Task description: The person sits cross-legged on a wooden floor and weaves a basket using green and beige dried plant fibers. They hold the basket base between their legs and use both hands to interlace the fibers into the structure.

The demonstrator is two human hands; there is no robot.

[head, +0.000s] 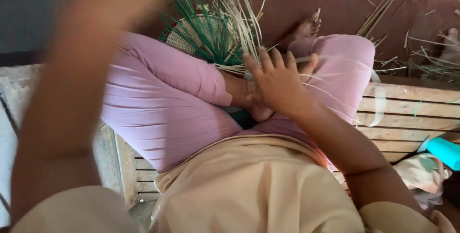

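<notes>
A half-woven round basket piece (191,36) of green and natural straw strips lies on my lap, its loose strip ends fanning upward. My right hand (280,82) rests flat on its near edge, fingers spread, pressing the weave against my pink-trousered leg. My left arm (72,84) is raised close to the camera and blurred; the left hand itself is cut off at the top edge, so what it holds is hidden.
I sit cross-legged on a slatted wooden bench (412,108). Loose straw strips (388,8) litter the reddish floor beyond. A turquoise cylinder (444,152) lies on crumpled cloth at the right. Another person's foot (450,41) shows at the far right.
</notes>
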